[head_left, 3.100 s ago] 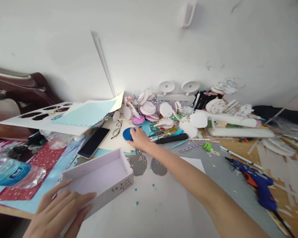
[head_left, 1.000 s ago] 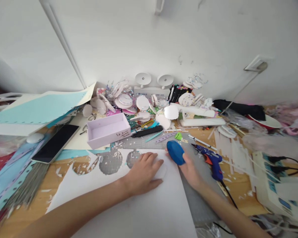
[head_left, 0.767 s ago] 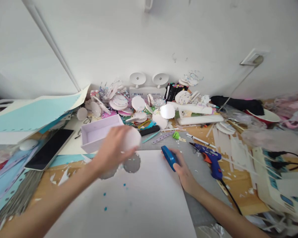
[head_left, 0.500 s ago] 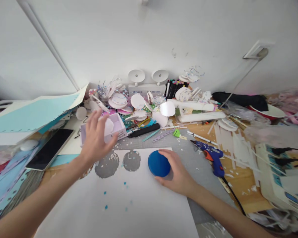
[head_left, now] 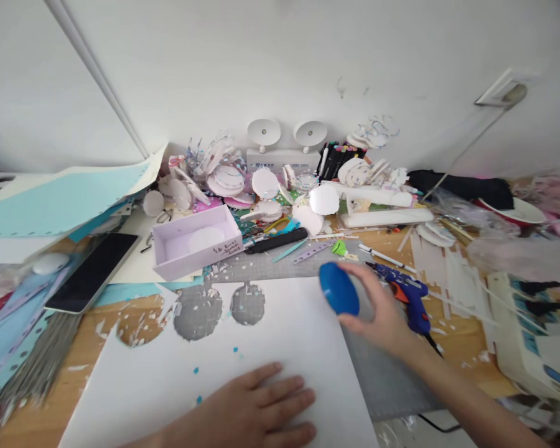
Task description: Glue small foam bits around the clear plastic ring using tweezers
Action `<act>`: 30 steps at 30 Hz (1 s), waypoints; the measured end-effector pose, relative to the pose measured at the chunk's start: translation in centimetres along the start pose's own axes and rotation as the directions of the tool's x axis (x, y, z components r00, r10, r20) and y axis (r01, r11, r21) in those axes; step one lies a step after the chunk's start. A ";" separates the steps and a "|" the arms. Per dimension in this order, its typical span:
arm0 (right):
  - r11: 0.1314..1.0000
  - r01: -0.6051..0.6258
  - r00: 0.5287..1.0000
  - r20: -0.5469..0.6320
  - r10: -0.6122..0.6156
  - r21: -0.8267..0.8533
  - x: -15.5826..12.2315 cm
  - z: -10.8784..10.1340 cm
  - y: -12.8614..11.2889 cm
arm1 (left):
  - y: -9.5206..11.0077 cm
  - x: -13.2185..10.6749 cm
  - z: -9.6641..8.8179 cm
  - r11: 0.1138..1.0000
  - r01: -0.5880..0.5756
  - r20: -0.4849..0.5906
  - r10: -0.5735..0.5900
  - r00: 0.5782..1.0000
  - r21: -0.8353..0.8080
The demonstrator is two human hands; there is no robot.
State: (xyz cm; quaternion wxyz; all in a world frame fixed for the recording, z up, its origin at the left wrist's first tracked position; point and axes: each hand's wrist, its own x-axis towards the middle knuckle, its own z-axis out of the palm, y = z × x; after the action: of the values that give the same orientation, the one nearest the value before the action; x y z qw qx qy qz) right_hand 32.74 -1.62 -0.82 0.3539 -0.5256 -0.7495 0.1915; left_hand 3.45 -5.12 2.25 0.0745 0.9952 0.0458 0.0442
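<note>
My right hand (head_left: 378, 305) holds a round blue disc (head_left: 338, 289) by its edge, between the thumb and fingers. The disc is tilted up over the right edge of a large white sheet of paper (head_left: 168, 386). My left hand (head_left: 266, 404) lies flat on the lower middle of that sheet, fingers spread. Near the sheet's far edge are two round cut-outs, with a grey cutting mat (head_left: 371, 373) showing through. A curved notch is cut at its left corner. Tiny blue bits dot the paper. A lilac box (head_left: 177, 264) beyond it contains a white paper circle (head_left: 206, 237).
A blue glue gun (head_left: 413, 298) lies right of the mat, before a power strip (head_left: 518, 330) with cords. White discs, markers (head_left: 338, 163) and a black cutter (head_left: 276, 241) crowd the back. A phone (head_left: 93, 272) and blue paper sheets (head_left: 70, 202) are at left.
My left hand came away from the lilac box and down onto the paper. The white circle now lies in the box. My right hand lifted the disc and moved it right, tilting it.
</note>
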 end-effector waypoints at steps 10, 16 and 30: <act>0.985 0.134 0.939 0.333 -0.090 -0.111 0.5 3.3 -0.1 | 1.1 -0.3 1.8 0.997 0.024 -0.074 -0.019 0.997 0.076; 0.975 0.197 0.923 0.355 -0.149 -0.103 1.7 3.7 -0.2 | 0.7 -0.4 0.9 0.998 -0.025 -0.059 0.029 0.998 0.060; 0.975 0.200 0.912 0.381 -0.150 -0.093 2.0 4.6 -0.8 | -0.7 3.6 1.9 0.871 0.488 -0.117 -0.479 0.870 0.060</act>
State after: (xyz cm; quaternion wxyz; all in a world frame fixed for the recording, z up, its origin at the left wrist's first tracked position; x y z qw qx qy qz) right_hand 28.46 0.36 -2.79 0.1861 -0.4323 -0.8580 0.2057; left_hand 7.17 -4.35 0.55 0.0373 0.9509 0.2990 0.0709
